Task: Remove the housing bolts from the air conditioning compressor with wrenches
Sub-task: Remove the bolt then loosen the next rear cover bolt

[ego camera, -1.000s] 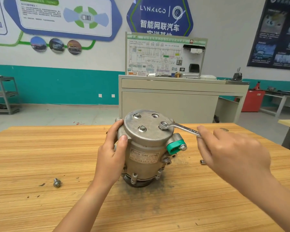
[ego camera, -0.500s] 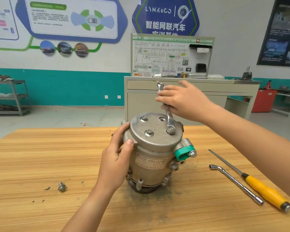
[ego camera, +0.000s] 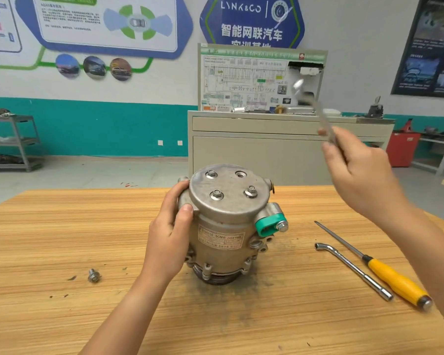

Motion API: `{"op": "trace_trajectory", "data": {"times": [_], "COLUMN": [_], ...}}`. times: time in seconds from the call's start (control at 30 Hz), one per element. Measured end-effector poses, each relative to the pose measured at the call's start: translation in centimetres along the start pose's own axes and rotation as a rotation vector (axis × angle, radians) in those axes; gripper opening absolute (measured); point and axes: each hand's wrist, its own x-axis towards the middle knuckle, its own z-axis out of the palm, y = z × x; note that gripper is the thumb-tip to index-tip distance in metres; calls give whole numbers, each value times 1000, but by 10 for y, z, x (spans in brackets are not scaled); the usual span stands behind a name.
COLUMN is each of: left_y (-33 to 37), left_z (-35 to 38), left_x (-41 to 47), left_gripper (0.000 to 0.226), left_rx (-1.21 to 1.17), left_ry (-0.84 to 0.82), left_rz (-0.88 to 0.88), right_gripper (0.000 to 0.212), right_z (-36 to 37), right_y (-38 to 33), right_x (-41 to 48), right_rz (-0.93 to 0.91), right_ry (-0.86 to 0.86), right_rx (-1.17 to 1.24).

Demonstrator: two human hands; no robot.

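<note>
Steel wrench (ego camera: 323, 119) hangs gripped in the right hand (ego camera: 362, 175), left hand (ego camera: 169, 237) clasps the compressor (ego camera: 226, 226); seating it on a bolt (ego camera: 251, 192) seems next.

yellow screwdriver handle (ego camera: 397, 284); green cap (ego camera: 266, 226)

Right hand (ego camera: 364, 175) lifted wrench (ego camera: 318, 114) off the bolt (ego camera: 251, 192).

Left grip (ego camera: 169, 237), right grip (ego camera: 362, 175) and both forearms (ego camera: 128, 311) are bare.
</note>
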Motion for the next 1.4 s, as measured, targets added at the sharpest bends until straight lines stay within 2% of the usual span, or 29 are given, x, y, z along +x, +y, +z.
{"op": "trace_trajectory", "data": {"times": [0.1, 0.2, 0.33, 0.47, 0.57, 0.7, 0.8, 0.87, 0.97, 1.0, 1.07, 1.17, 1.23, 1.3, 1.4], "left_y": [3, 5, 5, 4, 4, 3, 3, 4, 3, 2, 1, 0, 1, 2, 2], "left_z": [2, 3, 2, 2, 2, 2, 2, 2, 0, -1, -3, -5, -5, -4, -3], "left_x": [-2, -4, -4, -4, -4, -4, -3, -2, 0, 0, 2, 4, 4, 4, 1], "left_gripper": [35, 34, 34, 34, 34, 33, 33, 33, 32, 33, 34, 35, 35, 35, 34], "left_rx": [-6, -17, -13, -5, -7, -13, -10, -14, -15, -13, -13, -25, -24, -12, -1], "left_ry": [8, 14, 19, 25, 26, 17, 5, 3, 4, 2, -4, -22, -33, -42, -35], "left_rz": [15, 36, 34, 30, 27, 29, 38, 38, 40, 35, 21, 0, -11, -12, -2], "right_gripper": [41, 40, 45, 52, 65, 77, 80, 78, 32, 25, 26, 25, 23, 23, 19], "right_z": [-19, -28, -26, -23, -23, -18, -14, -17, -5, 1, 15, 38, 54, 69, 79], "right_y": [-17, -31, -42, -50, -62, -85, -80, -72, -32, -19, -3, 9, 7, -4, -15], "right_x": [-20, -39, -47, -43, -44, -59, -66, -65, -65, -63, -52, -20, 9, 37, 66], "right_rz": [-25, -37, -20, -23, -92, -119, -169, -99, -322, -371, -399, -401, -448, -575, -864], "right_ry": [-291, -432, -520, -528, -517, -600, -479, -363, 53, 134, 205, 228, 173, 85, 13], "right_rx": [-269, -411, -528, -640, -772, -856, -905, -841, -744, -722, -611, -531, -471, -397, -393]}}
